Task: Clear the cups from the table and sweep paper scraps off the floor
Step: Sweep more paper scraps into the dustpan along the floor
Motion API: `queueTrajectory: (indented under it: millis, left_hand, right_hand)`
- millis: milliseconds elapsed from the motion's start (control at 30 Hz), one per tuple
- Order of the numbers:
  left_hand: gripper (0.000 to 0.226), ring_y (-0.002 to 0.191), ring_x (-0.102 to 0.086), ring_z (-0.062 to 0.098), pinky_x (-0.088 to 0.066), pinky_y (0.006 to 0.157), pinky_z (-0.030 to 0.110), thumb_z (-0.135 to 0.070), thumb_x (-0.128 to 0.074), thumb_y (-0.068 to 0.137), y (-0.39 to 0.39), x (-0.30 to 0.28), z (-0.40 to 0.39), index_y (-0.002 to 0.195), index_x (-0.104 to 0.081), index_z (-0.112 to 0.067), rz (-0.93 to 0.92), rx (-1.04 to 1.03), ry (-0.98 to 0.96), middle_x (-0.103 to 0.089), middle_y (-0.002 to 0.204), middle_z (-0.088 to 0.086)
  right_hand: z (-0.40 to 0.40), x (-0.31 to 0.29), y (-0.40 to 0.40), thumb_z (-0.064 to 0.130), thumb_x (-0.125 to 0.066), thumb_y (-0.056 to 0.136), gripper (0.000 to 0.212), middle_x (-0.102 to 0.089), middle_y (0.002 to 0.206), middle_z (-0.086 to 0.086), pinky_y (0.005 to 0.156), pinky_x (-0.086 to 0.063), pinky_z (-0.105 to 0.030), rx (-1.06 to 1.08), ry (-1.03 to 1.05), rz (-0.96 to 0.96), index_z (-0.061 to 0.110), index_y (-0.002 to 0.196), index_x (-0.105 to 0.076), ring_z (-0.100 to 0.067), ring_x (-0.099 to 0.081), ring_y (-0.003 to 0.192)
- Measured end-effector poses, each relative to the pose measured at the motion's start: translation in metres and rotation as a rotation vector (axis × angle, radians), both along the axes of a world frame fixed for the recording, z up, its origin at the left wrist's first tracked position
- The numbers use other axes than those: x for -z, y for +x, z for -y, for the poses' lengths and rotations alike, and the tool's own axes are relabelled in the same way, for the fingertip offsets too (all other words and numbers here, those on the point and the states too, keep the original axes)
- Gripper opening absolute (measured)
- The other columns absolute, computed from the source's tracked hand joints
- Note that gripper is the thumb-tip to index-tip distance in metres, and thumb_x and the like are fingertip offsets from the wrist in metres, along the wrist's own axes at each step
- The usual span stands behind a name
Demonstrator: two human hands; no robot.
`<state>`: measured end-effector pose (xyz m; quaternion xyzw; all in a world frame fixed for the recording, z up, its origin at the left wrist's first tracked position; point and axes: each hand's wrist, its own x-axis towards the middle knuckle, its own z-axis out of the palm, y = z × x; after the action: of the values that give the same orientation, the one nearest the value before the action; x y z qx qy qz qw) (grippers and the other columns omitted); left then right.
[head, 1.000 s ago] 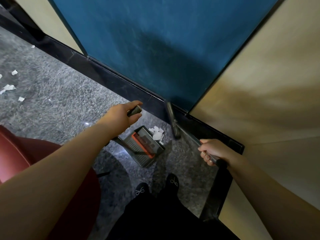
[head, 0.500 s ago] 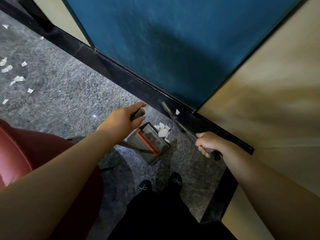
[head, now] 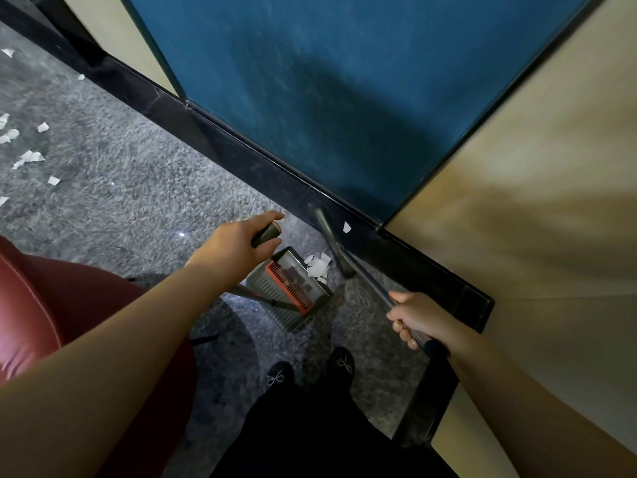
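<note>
My left hand (head: 238,248) grips the dark handle top of a grey dustpan (head: 293,291) with an orange comb strip, standing on the grey speckled floor by my feet. A small heap of white paper scraps (head: 319,265) lies at the pan's mouth. My right hand (head: 415,317) holds the broom handle; the broom head (head: 332,241) stands on the floor just right of the heap, against the black baseboard. One scrap (head: 346,228) sits by the baseboard beyond the broom. Several more paper scraps (head: 29,157) lie scattered at the far left. No cups are in view.
A blue wall panel (head: 344,98) and a beige wall (head: 534,201) meet in a corner right ahead, edged by a black baseboard (head: 241,150). A red leather seat (head: 51,305) stands at my left. My black shoes (head: 310,370) are just behind the dustpan.
The broom head has drawn back toward the baseboard, leaving one scrap behind it. The view has shifted, so more scraps show at the left. Both hands keep their grips.
</note>
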<state>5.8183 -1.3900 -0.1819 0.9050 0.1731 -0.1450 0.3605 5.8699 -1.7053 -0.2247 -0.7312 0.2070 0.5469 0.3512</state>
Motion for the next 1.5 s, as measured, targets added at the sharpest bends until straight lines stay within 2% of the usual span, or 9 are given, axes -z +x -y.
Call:
queueTrajectory:
  millis: [133,233,367,533,667,800,933,1267,1500]
  left_hand:
    - [0.045,0.067,-0.053,0.000,-0.044,0.063,0.023,-0.036,-0.061,0.094,0.007,-0.001,0.001,0.136,-0.049,-0.046,0.014,-0.004,-0.009,-0.062,0.098,-0.004]
    - [0.044,0.060,-0.051,-0.002,-0.039,0.053,0.016,-0.036,-0.061,0.094,0.014,-0.004,0.005,0.136,-0.049,-0.045,0.018,-0.011,-0.007,-0.061,0.092,-0.005]
    - [0.043,0.065,-0.056,0.004,-0.044,0.056,0.023,-0.036,-0.061,0.094,0.020,-0.004,0.008,0.136,-0.050,-0.044,0.018,-0.063,-0.027,-0.063,0.096,-0.003]
    - [0.044,0.073,-0.061,0.013,-0.047,0.064,0.026,-0.035,-0.062,0.094,0.026,-0.002,0.009,0.136,-0.051,-0.040,0.043,-0.105,-0.035,-0.063,0.102,-0.003]
    - [0.043,0.068,-0.059,0.005,-0.047,0.063,0.024,-0.035,-0.062,0.094,0.029,0.000,0.013,0.135,-0.051,-0.040,0.045,-0.108,-0.034,-0.062,0.102,-0.005]
    - [0.043,0.069,-0.060,0.004,-0.047,0.062,0.024,-0.037,-0.063,0.093,0.028,0.001,0.013,0.135,-0.051,-0.042,0.041,-0.111,-0.031,-0.063,0.097,-0.007]
    - [0.042,0.066,-0.060,0.001,-0.045,0.054,0.019,-0.036,-0.064,0.093,0.023,0.001,0.008,0.133,-0.053,-0.043,0.047,-0.126,-0.036,-0.062,0.090,-0.013]
    - [0.042,0.064,-0.062,0.011,-0.048,0.054,0.022,-0.034,-0.064,0.093,0.012,0.000,-0.011,0.132,-0.053,-0.044,0.034,-0.141,-0.007,-0.063,0.096,-0.006]
    - [0.042,0.057,-0.053,-0.008,-0.038,0.053,0.009,-0.033,-0.064,0.093,0.019,-0.001,-0.006,0.132,-0.054,-0.044,0.040,-0.098,-0.001,-0.061,0.094,-0.010]
  right_hand:
    - [0.006,-0.016,0.017,0.002,-0.046,0.095,0.063,-0.052,0.063,-0.008,0.039,-0.033,-0.022,-0.010,-0.070,0.083,0.021,0.151,-0.024,-0.015,-0.042,0.043]
    - [0.009,-0.024,0.033,0.001,-0.045,0.096,0.059,-0.052,0.064,-0.010,0.044,-0.033,-0.024,-0.012,-0.135,0.082,0.018,0.150,-0.027,-0.018,-0.043,0.047]
    - [0.013,-0.024,0.037,0.003,-0.044,0.097,0.047,-0.052,0.067,-0.011,0.047,-0.038,-0.030,-0.137,-0.193,0.029,0.001,0.143,-0.035,-0.021,-0.046,0.054]
    - [0.020,-0.003,0.033,-0.001,-0.049,0.088,0.039,-0.047,0.064,-0.007,0.039,-0.039,-0.020,-0.180,-0.210,0.091,-0.011,0.125,-0.053,-0.015,-0.045,0.050]
    - [0.008,0.010,0.035,0.002,-0.046,0.091,0.041,-0.055,0.069,-0.010,0.050,-0.041,-0.026,-0.327,-0.209,0.056,-0.006,0.131,-0.049,-0.018,-0.048,0.054]
    - [-0.008,0.008,0.032,0.006,-0.042,0.096,0.059,-0.066,0.090,-0.016,0.064,-0.042,-0.033,-0.418,-0.177,0.017,0.016,0.151,-0.024,-0.022,-0.056,0.068]
    - [-0.016,-0.003,0.026,0.006,-0.044,0.097,0.062,-0.062,0.086,-0.014,0.055,-0.040,-0.030,-0.417,-0.121,-0.007,0.020,0.153,-0.020,-0.016,-0.051,0.058]
    - [-0.004,-0.013,0.027,0.004,-0.045,0.096,0.062,-0.056,0.068,-0.008,0.041,-0.035,-0.023,-0.215,-0.086,0.076,0.022,0.152,-0.025,-0.014,-0.045,0.047]
    - [-0.016,0.028,0.049,0.005,-0.046,0.095,0.063,-0.054,0.055,-0.006,0.042,-0.036,-0.024,-0.166,-0.055,0.003,0.022,0.151,-0.023,-0.015,-0.045,0.043]
